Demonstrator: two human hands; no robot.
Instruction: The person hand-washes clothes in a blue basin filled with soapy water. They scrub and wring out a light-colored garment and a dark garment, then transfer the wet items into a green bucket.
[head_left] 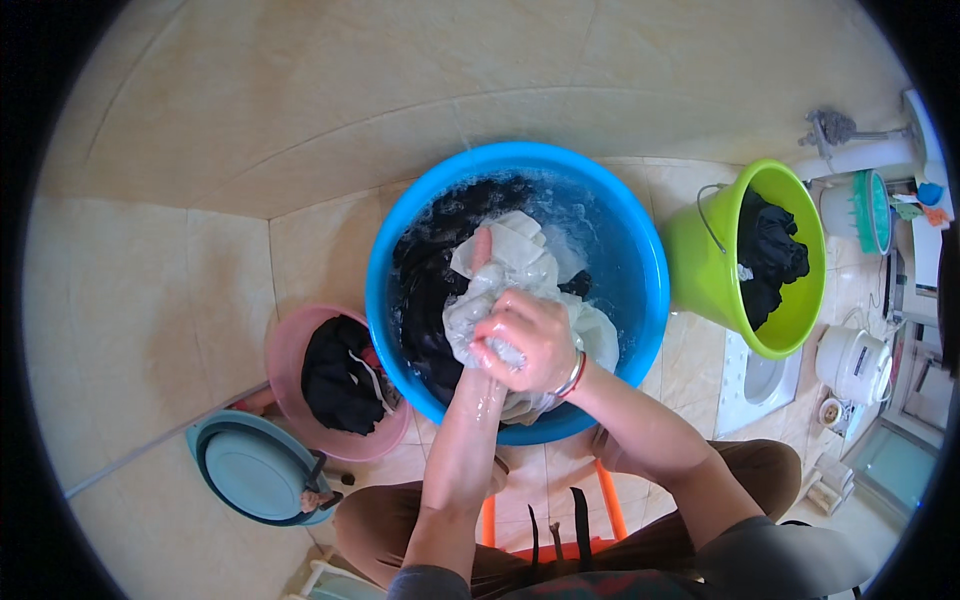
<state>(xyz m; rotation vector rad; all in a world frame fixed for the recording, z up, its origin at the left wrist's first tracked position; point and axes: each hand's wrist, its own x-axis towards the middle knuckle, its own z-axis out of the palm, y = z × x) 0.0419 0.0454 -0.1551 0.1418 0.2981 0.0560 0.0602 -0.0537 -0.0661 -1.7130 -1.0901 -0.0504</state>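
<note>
A wet white garment (518, 255), soapy and bunched up, is held over the blue basin (655, 290). My right hand (528, 340) closes its fingers round a fold of it, close to my left wrist. The cloth wraps most of my left hand (482, 247), which grips the garment from within; only a finger pokes out at the far side. Dark clothes (422, 300) soak in foamy water on the basin's left, beneath the white cloth. A red band and a pale bracelet (574, 374) circle my right wrist.
A pink tub (290, 390) of dark clothes stands left of the basin, beside a teal basin (262, 475). To the right is a lime-green bucket (702, 250) with black clothes, near a squat toilet (765, 380). Tiled wall (400, 90) rises behind. Orange stool legs (608, 500) show between my knees.
</note>
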